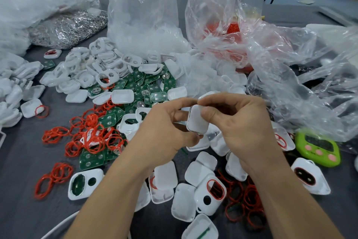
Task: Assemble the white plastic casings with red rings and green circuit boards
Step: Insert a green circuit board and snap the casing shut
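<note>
In the head view, both hands meet above the middle of the grey table [17,163]. The left hand [164,132] curls its fingers round the left and lower edges of a white casing [196,120], held upright and slightly tilted. The right hand [246,128] pinches the same casing, thumb flat on its smooth face and forefinger hooked over the top edge.

Left of the hands lies a loose heap of red rings [93,138], with green circuit boards [149,81] scattered just beyond it. Farther left and back sits a pile of open white frames [100,62]. Nearer the person, several closed casings [184,202] lie jumbled together, some showing a red-rimmed opening.

A green timer [317,147] rests at the right. Crumpled clear plastic bags [143,15] stand along the far side, one holding red parts [232,29].
</note>
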Motion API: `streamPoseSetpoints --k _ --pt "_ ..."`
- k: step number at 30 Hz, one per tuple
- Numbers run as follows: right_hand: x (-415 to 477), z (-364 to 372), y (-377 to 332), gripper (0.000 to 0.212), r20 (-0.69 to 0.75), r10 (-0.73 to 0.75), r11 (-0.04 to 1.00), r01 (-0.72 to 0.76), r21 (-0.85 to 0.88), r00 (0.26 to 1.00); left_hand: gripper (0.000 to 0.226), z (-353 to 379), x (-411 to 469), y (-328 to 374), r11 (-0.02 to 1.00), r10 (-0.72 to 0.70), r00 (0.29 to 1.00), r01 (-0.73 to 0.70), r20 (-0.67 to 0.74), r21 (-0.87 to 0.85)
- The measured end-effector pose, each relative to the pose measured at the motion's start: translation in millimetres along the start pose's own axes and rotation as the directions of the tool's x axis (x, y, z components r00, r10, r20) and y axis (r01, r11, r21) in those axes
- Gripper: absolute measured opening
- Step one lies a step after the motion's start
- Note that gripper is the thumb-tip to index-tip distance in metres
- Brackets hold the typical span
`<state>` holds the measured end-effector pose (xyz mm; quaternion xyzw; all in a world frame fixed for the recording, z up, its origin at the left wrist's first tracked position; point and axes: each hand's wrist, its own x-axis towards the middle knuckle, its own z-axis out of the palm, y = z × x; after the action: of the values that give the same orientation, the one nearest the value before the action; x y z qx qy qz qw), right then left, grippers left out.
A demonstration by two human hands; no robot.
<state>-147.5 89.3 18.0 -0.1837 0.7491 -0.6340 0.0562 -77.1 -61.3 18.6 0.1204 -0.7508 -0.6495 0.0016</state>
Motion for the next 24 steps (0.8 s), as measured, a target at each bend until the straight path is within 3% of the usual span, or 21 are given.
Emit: streamPoseSetpoints --k 24 --pt "-6.4 10.1 -1.2 0.021 -0.099 -0.179 0.960 0.152 -0.235 0.979 0.058 -2.2 -2.6 5.1 0.988 0.025 1.000 -0.025 -0.005 -0.151"
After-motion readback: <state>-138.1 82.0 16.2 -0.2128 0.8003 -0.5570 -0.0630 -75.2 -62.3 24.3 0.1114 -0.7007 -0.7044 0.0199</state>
